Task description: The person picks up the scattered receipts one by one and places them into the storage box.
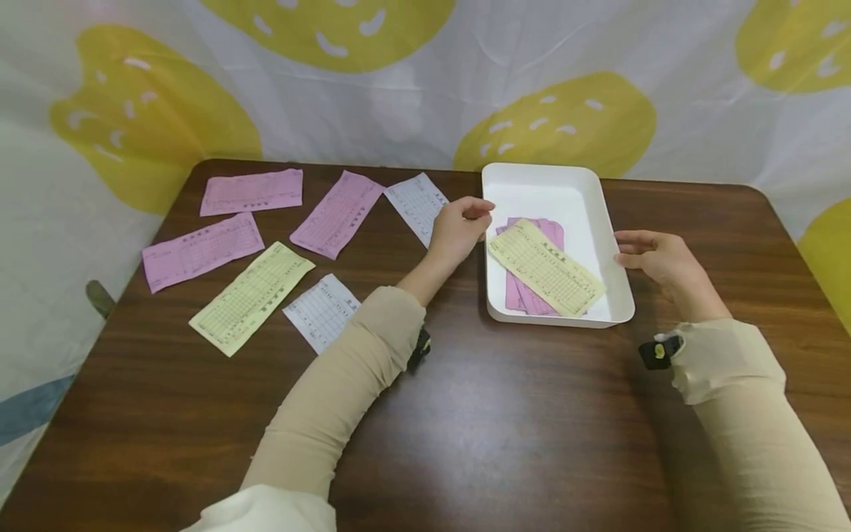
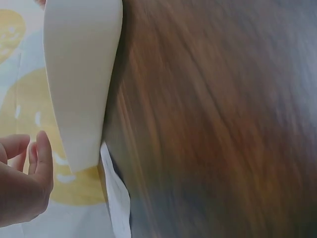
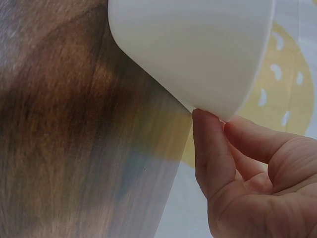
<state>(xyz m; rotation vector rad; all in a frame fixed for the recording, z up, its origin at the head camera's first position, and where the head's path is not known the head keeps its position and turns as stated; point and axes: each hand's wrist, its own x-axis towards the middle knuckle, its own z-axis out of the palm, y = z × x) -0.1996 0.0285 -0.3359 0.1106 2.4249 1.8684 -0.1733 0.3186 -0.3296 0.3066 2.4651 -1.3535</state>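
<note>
A white tray (image 1: 540,193) stands toward the back right of the table. Inside it a yellow printed slip (image 1: 547,267) lies across several pink slips (image 1: 515,295). My left hand (image 1: 461,230) hovers by the tray's left rim, its fingers loosely bent with nothing between them; the left wrist view shows the same hand (image 2: 27,183) beside the tray's outer wall (image 2: 81,74). On the opposite side, my right hand (image 1: 665,264) touches the tray's right wall with its fingertips. Up close, these fingertips (image 3: 205,119) rest against the white wall (image 3: 198,54).
Left of the tray, three pink slips (image 1: 339,214), a yellow slip (image 1: 253,298) and two white slips lie spread on the brown table (image 1: 492,428). One white slip (image 1: 417,201) is partly behind my left hand, the other white slip (image 1: 319,314) partly under my forearm. A patterned curtain (image 1: 392,111) hangs behind.
</note>
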